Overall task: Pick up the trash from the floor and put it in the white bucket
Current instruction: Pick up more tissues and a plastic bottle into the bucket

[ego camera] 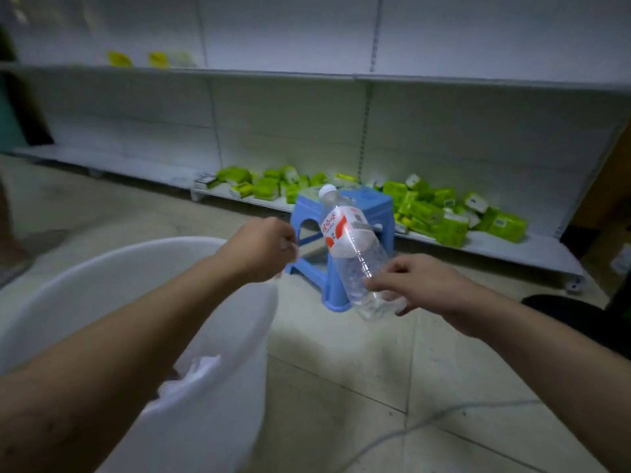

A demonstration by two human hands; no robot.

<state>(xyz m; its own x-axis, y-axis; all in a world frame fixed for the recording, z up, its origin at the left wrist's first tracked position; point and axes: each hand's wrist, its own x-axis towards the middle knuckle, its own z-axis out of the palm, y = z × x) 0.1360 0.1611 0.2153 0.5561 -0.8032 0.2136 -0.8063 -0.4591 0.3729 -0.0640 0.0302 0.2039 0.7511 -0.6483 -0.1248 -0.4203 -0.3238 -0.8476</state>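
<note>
Both forearms reach forward from the bottom corners of the view, the left one passing over the white bucket (112, 285), which fills the lower left and stands on the tiled floor (341, 387). Inside it, near the arm, a bit of crumpled white trash (201, 365) shows against the wall of the bucket.

The left hand (263, 247) hangs above the far rim of the bucket, its fingers curled in and pinched on something small and pale; what that is cannot be told. The right hand (420, 285) grips the base of a clear plastic bottle (355, 254), fingers wrapped around its lower end. This bottle has a white cap and a red and white label, and it leans with the cap up and away from the camera, tilted toward the left. It is in the air to the right of the bucket, between the two hands and close beside the left one, not yet over the opening.

Behind the bottle stands a blue plastic stool (327, 278) on the floor. Further back runs a white shelf (512, 247), its bottom board strewn with green packets (450, 223). A thin pale cable (426, 421) crosses the tiles at lower right.
</note>
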